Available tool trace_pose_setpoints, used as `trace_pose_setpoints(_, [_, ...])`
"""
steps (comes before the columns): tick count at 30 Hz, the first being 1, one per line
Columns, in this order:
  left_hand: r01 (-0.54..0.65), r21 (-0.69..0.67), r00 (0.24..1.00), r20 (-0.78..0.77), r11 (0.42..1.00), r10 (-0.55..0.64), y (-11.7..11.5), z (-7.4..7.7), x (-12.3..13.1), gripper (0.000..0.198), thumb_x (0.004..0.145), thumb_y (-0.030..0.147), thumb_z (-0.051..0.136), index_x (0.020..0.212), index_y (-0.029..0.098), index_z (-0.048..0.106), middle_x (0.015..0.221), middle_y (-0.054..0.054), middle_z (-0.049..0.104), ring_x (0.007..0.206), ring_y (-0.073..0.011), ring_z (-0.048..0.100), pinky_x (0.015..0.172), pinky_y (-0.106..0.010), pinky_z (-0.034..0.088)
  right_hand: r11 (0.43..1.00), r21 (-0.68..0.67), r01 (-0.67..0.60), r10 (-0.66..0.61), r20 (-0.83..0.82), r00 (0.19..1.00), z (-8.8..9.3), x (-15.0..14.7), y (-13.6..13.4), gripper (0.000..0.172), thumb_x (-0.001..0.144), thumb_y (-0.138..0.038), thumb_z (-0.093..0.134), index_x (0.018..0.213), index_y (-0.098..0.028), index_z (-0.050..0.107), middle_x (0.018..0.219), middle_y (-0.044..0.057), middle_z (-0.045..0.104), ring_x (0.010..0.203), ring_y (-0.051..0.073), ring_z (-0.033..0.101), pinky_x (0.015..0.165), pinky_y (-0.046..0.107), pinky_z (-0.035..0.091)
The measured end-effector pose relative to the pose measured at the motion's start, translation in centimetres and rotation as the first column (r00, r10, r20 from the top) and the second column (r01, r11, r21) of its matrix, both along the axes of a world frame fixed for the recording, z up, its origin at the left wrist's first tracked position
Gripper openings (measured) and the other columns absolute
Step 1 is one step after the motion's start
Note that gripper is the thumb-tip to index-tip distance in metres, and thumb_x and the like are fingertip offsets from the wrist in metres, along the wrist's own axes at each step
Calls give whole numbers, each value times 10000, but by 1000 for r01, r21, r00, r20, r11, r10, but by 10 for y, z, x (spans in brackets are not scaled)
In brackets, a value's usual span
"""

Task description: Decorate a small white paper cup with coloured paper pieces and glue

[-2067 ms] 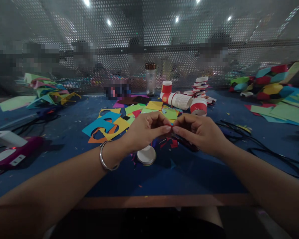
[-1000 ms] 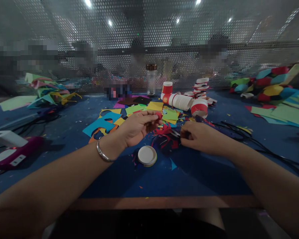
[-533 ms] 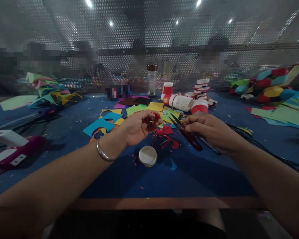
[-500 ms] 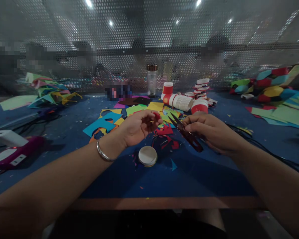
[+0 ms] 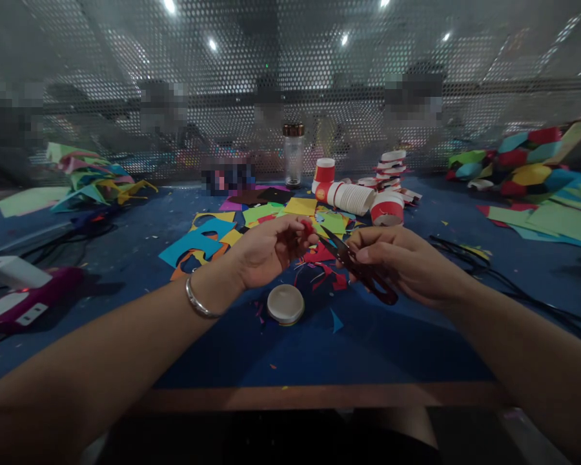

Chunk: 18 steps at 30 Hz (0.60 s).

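My left hand (image 5: 267, 248), with a silver bangle on the wrist, pinches a small red paper piece (image 5: 307, 227) between fingertips above the blue table. My right hand (image 5: 401, 261) is closed round small dark red scissors (image 5: 363, 268), blades apart and pointing up-left toward the red piece. Under both hands lie red paper scraps (image 5: 326, 268). A white round lid (image 5: 285, 304) rests on the table just below my left hand.
Cut coloured paper sheets (image 5: 208, 242) spread behind my hands. Red-and-white paper cups (image 5: 353, 194) and a clear jar (image 5: 293, 154) stand further back. A purple and white device (image 5: 17, 294) sits at left, black cables (image 5: 503, 278) at right. A perforated screen (image 5: 290, 84) closes the back.
My hands parted from a shared pinch. The right hand went down to the table, took up the scissors and brought them toward the red piece held in the left.
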<state>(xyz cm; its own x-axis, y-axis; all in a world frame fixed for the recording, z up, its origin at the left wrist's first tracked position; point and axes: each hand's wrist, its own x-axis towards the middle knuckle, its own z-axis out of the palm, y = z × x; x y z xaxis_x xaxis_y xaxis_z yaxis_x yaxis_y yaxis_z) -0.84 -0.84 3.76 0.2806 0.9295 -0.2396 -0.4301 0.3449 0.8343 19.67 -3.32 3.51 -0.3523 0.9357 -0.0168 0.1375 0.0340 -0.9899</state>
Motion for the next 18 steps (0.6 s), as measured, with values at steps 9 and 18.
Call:
trace_pose_setpoints(9, [35, -12, 999, 28, 999, -35, 0, -3, 2, 326, 868, -39, 433, 668, 110, 643, 611, -11, 636, 561, -76, 648, 563, -147, 517, 1000, -4, -4, 3, -40, 999, -1, 0, 0, 103, 644, -254, 677, 639, -181, 603, 605, -10, 590, 537, 99, 494, 494, 244, 352])
trace_pose_setpoints(18, [34, -21, 998, 45, 999, -33, 2, -3, 1, 307, 857, -26, 449, 654, 105, 638, 598, -19, 622, 561, -71, 614, 569, -143, 508, 999, -38, 37, -36, 16, 999, -1, 0, 1, 144, 616, -295, 670, 688, -180, 620, 618, 15, 634, 526, 117, 539, 468, 242, 363])
